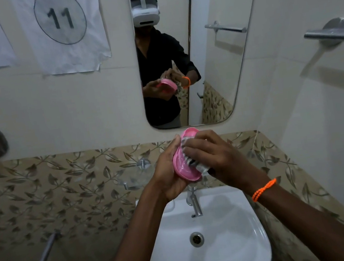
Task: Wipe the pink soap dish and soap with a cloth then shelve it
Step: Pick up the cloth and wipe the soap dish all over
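Note:
My left hand (170, 170) grips the pink soap dish (184, 169) from its left side and holds it tilted above the sink. A striped grey and white cloth (196, 162) lies against the dish's inner face, pressed there by my right hand (220, 159), whose fingers curl over it. The soap itself is hidden behind the cloth and fingers. An orange thread band circles my right wrist. The mirror (210, 46) above reflects both hands with the dish.
A white basin (239, 243) with a chrome tap (194, 203) sits directly below my hands. A glass shelf (133, 176) on chrome brackets hangs on the leaf-patterned tiles to the left. A towel bar (335, 35) juts from the right wall. Another tap (44, 254) sticks out at lower left.

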